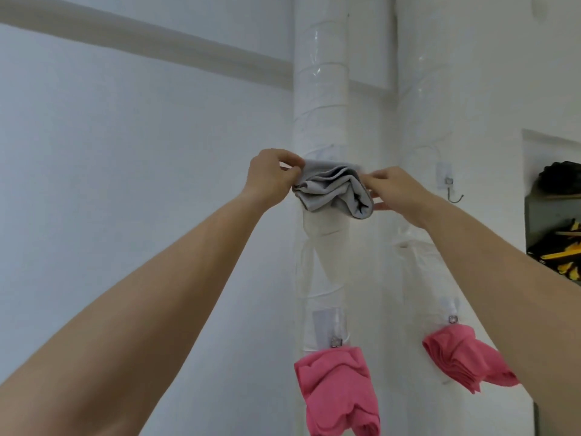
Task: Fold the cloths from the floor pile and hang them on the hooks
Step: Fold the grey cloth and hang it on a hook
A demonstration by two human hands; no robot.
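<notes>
A pale grey band (141,36) slants across the white wall (125,152) from the upper left of the frame toward the centre. Below it the left forearm rises from the lower left corner to the left hand (273,177), just left of centre, whose grip is clamped on the upper left corner of the grey cloth (330,190), thumb and curled fingers pinching the edge. The grey cloth, folded into several layers, is bunched at the centre of the frame against the left pillar (320,89), a white column wound with clear tape. Whatever fitting lies behind the cloth is hidden, so whether it hangs on a hook cannot be told. At the bottom centre a pink cloth (336,388), folded, hangs from the lower left hook (335,341) on the same pillar. Just right of centre the right hand (399,193) has its grip clamped on the right end of the grey cloth, thumb above and fingers beneath. Beside it stands the right pillar (421,89), carrying a bare hook (454,196) near the right hand. Lower down, a second pink cloth (456,357) hangs from the lower right hook (453,319), partly behind the right forearm. At the right edge a recess (531,215) holds black and yellow items.
</notes>
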